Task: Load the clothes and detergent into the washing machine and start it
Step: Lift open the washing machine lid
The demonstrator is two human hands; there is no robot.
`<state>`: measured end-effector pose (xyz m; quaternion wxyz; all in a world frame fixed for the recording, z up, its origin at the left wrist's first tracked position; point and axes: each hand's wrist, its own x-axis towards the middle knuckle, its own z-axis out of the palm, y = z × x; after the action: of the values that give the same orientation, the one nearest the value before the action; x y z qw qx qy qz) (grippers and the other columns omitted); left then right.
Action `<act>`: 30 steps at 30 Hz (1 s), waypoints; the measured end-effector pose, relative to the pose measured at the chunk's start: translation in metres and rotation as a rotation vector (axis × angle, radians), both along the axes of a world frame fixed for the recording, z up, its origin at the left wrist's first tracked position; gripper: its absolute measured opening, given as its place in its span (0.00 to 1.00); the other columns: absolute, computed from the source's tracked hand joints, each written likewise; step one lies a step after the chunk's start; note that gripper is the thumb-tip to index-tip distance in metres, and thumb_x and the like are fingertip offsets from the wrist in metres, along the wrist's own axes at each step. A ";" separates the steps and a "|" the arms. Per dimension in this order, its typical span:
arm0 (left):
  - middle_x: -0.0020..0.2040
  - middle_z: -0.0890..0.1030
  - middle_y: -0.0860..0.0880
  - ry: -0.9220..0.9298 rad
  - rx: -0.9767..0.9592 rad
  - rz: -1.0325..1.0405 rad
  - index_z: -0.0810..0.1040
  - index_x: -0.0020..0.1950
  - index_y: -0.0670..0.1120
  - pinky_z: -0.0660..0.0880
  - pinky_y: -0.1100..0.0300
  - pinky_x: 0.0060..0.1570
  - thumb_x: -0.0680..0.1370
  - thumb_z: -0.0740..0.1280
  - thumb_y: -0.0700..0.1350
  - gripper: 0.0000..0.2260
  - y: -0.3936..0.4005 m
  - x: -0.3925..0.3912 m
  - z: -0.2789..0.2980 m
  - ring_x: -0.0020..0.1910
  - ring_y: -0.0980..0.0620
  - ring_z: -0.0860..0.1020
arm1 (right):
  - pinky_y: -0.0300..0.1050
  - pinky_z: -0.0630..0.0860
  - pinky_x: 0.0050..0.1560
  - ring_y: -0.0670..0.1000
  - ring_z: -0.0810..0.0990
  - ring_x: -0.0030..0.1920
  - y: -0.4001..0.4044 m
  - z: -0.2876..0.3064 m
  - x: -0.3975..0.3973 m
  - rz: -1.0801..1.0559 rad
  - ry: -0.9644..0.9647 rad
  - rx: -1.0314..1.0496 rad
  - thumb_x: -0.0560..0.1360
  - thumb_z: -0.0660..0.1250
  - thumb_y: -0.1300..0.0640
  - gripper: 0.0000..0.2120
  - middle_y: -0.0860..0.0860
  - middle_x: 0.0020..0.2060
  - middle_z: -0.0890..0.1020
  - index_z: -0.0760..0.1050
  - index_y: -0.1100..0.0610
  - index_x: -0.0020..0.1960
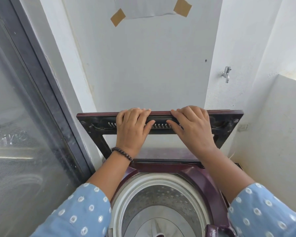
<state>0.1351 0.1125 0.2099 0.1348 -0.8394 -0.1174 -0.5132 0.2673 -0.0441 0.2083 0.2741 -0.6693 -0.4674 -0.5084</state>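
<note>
A maroon top-loading washing machine (210,182) stands below me with its glass-paned lid (96,120) raised upright against the wall. My left hand (132,129) and my right hand (191,129) both grip the lid's upper edge side by side, fingers curled over it and thumbs on the inner face. The perforated steel drum (161,202) with its white rim is open below; I see no clothes or detergent in it.
A dark-framed sliding glass door (32,117) runs along the left. A metal tap (226,74) sticks out of the white wall at the right, above a low white parapet (280,134). A taped paper (149,7) hangs on the wall ahead.
</note>
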 end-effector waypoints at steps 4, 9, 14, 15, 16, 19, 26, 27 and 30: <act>0.63 0.79 0.45 0.136 -0.056 -0.024 0.75 0.68 0.42 0.63 0.46 0.71 0.81 0.59 0.53 0.20 0.013 0.011 0.002 0.64 0.46 0.76 | 0.53 0.72 0.55 0.57 0.79 0.49 0.013 0.004 0.015 -0.037 0.032 -0.037 0.78 0.65 0.50 0.15 0.52 0.48 0.82 0.80 0.58 0.58; 0.74 0.70 0.43 0.280 -0.170 0.006 0.66 0.75 0.40 0.54 0.45 0.76 0.82 0.55 0.56 0.27 0.020 0.026 0.003 0.75 0.44 0.64 | 0.57 0.73 0.62 0.59 0.78 0.52 0.030 0.006 0.032 -0.060 0.114 -0.108 0.78 0.63 0.51 0.19 0.55 0.52 0.81 0.78 0.61 0.63; 0.80 0.55 0.44 0.405 -0.207 0.087 0.53 0.80 0.42 0.44 0.50 0.77 0.82 0.55 0.56 0.30 0.030 0.042 0.006 0.79 0.46 0.52 | 0.60 0.71 0.66 0.60 0.79 0.54 0.045 0.013 0.046 -0.088 0.184 -0.181 0.76 0.68 0.55 0.19 0.56 0.54 0.80 0.76 0.63 0.65; 0.81 0.53 0.44 0.425 -0.215 0.101 0.51 0.80 0.43 0.43 0.50 0.77 0.83 0.55 0.56 0.31 0.033 0.047 0.007 0.80 0.46 0.50 | 0.60 0.70 0.67 0.60 0.78 0.55 0.048 0.015 0.049 -0.096 0.204 -0.203 0.76 0.68 0.56 0.20 0.56 0.54 0.80 0.75 0.63 0.65; 0.81 0.51 0.45 0.443 -0.225 0.116 0.49 0.80 0.43 0.42 0.51 0.77 0.83 0.56 0.56 0.31 0.036 0.051 0.009 0.80 0.47 0.49 | 0.60 0.69 0.68 0.60 0.78 0.57 0.051 0.016 0.051 -0.103 0.231 -0.229 0.76 0.68 0.56 0.21 0.56 0.55 0.80 0.75 0.63 0.66; 0.81 0.48 0.46 0.485 -0.263 0.151 0.46 0.80 0.44 0.41 0.51 0.77 0.83 0.56 0.56 0.32 0.043 0.066 0.013 0.80 0.48 0.46 | 0.60 0.65 0.71 0.60 0.76 0.62 0.061 0.018 0.059 -0.123 0.307 -0.294 0.76 0.66 0.58 0.23 0.57 0.59 0.78 0.72 0.64 0.69; 0.81 0.47 0.46 0.557 -0.320 0.196 0.44 0.80 0.43 0.43 0.51 0.77 0.83 0.57 0.55 0.34 0.054 0.090 0.017 0.80 0.48 0.45 | 0.57 0.56 0.75 0.59 0.69 0.70 0.077 0.022 0.072 -0.160 0.405 -0.406 0.78 0.62 0.57 0.26 0.57 0.66 0.73 0.65 0.63 0.74; 0.81 0.47 0.45 0.564 -0.323 0.200 0.44 0.80 0.43 0.44 0.51 0.78 0.82 0.58 0.55 0.34 0.055 0.093 0.017 0.80 0.48 0.45 | 0.57 0.56 0.75 0.59 0.68 0.70 0.079 0.022 0.074 -0.160 0.415 -0.414 0.79 0.62 0.56 0.26 0.57 0.67 0.73 0.64 0.63 0.74; 0.81 0.47 0.45 0.584 -0.336 0.210 0.44 0.80 0.43 0.44 0.50 0.78 0.82 0.59 0.54 0.34 0.059 0.100 0.018 0.80 0.47 0.45 | 0.56 0.54 0.76 0.59 0.66 0.72 0.085 0.023 0.080 -0.166 0.441 -0.433 0.80 0.61 0.55 0.26 0.57 0.68 0.71 0.62 0.63 0.75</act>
<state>0.2356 0.1717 0.2280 0.0747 -0.9447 -0.2422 -0.2083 0.3473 0.0410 0.2310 0.1775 -0.8420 -0.4379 -0.2601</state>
